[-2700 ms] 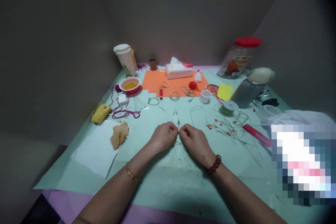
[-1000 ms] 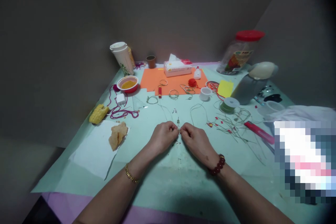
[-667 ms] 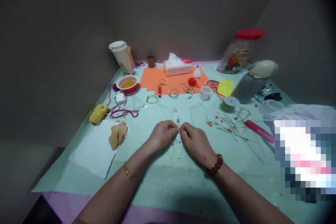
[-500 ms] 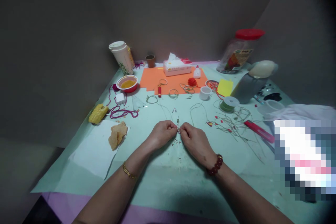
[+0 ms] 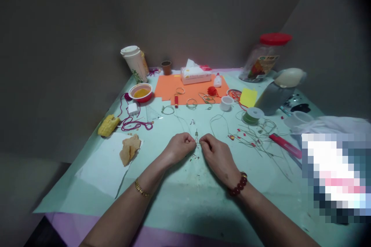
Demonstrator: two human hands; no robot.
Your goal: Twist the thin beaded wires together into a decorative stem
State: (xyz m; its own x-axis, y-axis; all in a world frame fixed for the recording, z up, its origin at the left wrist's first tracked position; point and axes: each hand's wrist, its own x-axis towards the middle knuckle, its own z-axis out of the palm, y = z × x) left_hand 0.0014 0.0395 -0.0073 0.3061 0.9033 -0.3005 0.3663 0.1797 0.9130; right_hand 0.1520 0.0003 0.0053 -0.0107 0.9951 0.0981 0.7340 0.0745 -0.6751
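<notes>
My left hand (image 5: 179,147) and my right hand (image 5: 217,154) rest on the pale green table cover (image 5: 185,193) at the middle, fingertips almost touching. Both are closed in a pinch on a thin cord (image 5: 197,136) that runs away from me between them, with small beads on it. A gold bracelet sits on my left wrist and a dark red bead bracelet on my right. Tiny loose bits lie just under the fingertips.
An orange sheet (image 5: 189,87) at the back carries a tissue box (image 5: 195,74), glue bottle (image 5: 217,81) and wire rings. A red bowl (image 5: 141,92), lidded cup (image 5: 134,61), corn cob (image 5: 108,125) and crackers (image 5: 130,148) lie left. A green cord spool (image 5: 253,115), red cutter (image 5: 285,145) and red-lidded jar (image 5: 265,60) stand right.
Both hands stay pinched on the cord at the same spot; the fingers shift only slightly against each other. The view has drifted a little.
</notes>
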